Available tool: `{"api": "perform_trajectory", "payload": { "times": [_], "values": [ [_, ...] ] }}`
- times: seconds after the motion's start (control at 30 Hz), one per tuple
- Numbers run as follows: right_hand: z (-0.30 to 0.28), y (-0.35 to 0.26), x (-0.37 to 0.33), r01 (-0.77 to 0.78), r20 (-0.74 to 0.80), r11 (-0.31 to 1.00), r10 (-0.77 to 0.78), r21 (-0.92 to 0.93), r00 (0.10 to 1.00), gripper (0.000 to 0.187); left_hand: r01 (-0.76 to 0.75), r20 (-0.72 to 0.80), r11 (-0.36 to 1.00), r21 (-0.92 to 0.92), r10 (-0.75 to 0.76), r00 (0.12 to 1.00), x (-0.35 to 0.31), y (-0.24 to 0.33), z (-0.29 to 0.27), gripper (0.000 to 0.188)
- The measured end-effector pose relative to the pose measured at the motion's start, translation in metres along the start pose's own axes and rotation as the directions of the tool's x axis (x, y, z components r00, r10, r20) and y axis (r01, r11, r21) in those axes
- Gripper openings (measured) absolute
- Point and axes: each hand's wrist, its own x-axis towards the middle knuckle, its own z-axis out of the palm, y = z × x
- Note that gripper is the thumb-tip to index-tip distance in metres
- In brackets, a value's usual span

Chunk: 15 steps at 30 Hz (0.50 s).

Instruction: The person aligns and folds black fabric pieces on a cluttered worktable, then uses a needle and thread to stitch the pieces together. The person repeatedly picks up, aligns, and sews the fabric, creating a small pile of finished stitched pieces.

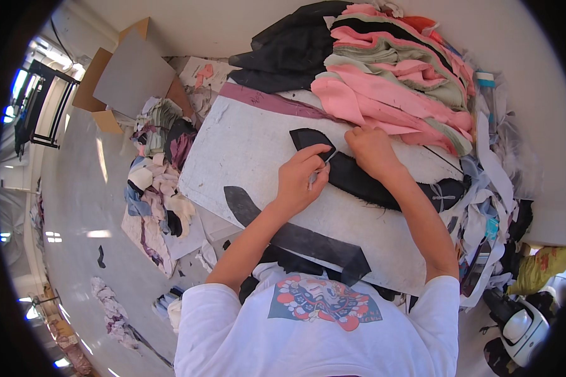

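A curved stack of black fabric pieces [365, 182] lies across the pale board [214, 151]. Near its left end a thin grey fabric strip [332, 156] crosses it. My left hand [302, 176] pinches this strip, with a bit of pale material showing between its fingers. Just right of the strip, at the stack's upper edge, my right hand [376, 151] has its fingers closed; what they hold is hidden. A second grey strip [444, 196] is knotted round the stack's right end. Closer to me, a dark grey curved piece [308, 242] lies on the board, partly under my left forearm.
Folded pink and green fabric [390, 94] is heaped at the back, beside black fabric [289, 53]. Scraps [160, 195] and an open cardboard box [132, 75] stand left. Loose strips [493, 163] crowd the right edge, above a white machine [528, 333].
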Motion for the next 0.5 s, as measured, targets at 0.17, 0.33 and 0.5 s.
{"api": "perform_trajectory", "payload": {
  "times": [0.17,0.33,0.5],
  "values": [
    [0.001,0.002,0.002,-0.011,0.021,0.999,0.011,-0.041,1.000,0.008,0.484,0.190,0.812,-0.326,-0.445,0.875,0.008,-0.008,0.004,0.017],
    [-0.019,0.002,0.001,-0.072,-0.023,0.995,0.074,0.065,0.997,0.006,0.593,0.165,0.720,-0.361,-0.576,0.800,0.010,-0.012,0.007,0.011],
    [-0.055,-0.019,0.000,-0.095,0.151,0.833,0.014,0.545,0.989,0.012,0.535,0.145,0.811,-0.237,-0.515,0.845,0.011,-0.006,0.010,0.010]
  ]
}}
